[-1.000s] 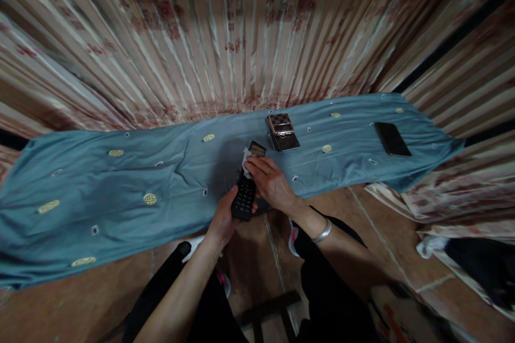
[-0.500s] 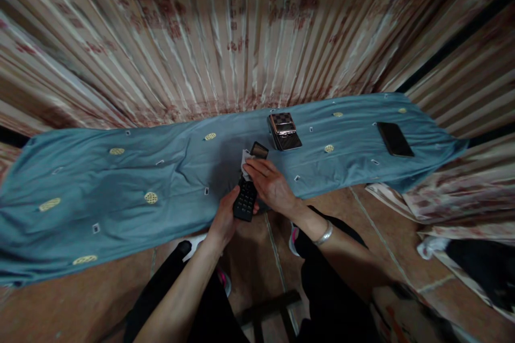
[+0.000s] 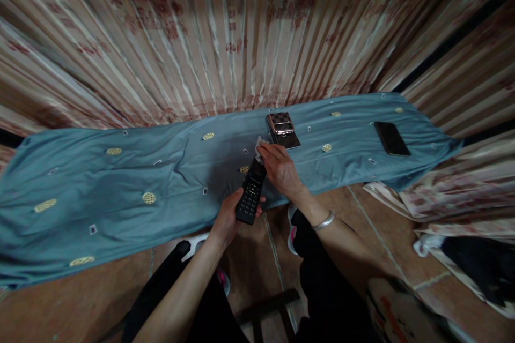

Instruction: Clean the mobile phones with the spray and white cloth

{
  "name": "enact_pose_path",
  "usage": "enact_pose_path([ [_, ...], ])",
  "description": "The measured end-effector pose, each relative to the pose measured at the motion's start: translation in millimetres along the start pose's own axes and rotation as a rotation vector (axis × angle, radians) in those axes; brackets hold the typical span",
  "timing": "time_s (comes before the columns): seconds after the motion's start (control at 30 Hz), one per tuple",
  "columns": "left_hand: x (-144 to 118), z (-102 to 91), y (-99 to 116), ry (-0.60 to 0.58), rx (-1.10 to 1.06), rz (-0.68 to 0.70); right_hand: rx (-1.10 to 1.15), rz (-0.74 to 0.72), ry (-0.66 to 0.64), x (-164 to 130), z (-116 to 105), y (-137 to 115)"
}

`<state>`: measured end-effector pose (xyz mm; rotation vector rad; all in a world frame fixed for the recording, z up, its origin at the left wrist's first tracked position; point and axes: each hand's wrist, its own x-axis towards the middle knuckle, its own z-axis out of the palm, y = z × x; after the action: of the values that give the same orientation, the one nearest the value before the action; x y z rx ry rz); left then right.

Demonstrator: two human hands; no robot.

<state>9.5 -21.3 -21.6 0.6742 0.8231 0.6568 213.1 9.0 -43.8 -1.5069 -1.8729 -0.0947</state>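
My left hand [image 3: 228, 217] is closed around the lower part of a black cordless phone handset [image 3: 250, 201], its keypad facing up. Fingertips show at the handset's right edge. At the top end, my right hand [image 3: 284, 171] pinches a crumpled white tissue [image 3: 259, 146] against the handset; fingers and tissue hide part of that end. Just beyond my right hand, a small dark object with a checkered top and shiny metallic edges [image 3: 281, 123] stands on the blue cloth [image 3: 177, 166].
A dark flat smartphone [image 3: 391, 138] lies toward the cloth's right end. Pleated floral curtains [image 3: 193, 37] hang behind the cloth-covered surface. Below are my dark-trousered legs, a dark bar [image 3: 269, 305] and the tiled floor [image 3: 362, 220]. Dark and white fabric [image 3: 475, 262] sits at the right.
My right hand has slid the tissue up and right, from above the keypad to the handset's top end, uncovering the middle buttons. The left hand keeps its hold.
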Motion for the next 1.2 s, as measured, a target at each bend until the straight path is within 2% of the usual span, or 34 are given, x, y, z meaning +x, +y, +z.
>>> enact_pose_path([
  [0.4,1,-1.8,8,0.021,-0.11,0.01,-0.018,0.013,0.047,-5,2,7],
  [0.5,1,-1.6,12,0.03,-0.136,0.004,-0.005,-0.014,0.058,-8,5,0],
  [0.7,4,-0.1,20,0.135,-0.208,-0.007,0.098,-0.054,-0.076,-16,9,-25],
  [0.8,4,2.4,22,0.162,-0.221,-0.031,0.116,-0.066,-0.089,-17,7,-27],
  [1.0,8,4.9,14,0.152,-0.185,-0.011,0.134,-0.041,-0.097,-15,2,-26],
  [1.2,11,4.9,8,0.225,-0.148,0.034,0.153,-0.114,-0.137,-20,1,-46],
])
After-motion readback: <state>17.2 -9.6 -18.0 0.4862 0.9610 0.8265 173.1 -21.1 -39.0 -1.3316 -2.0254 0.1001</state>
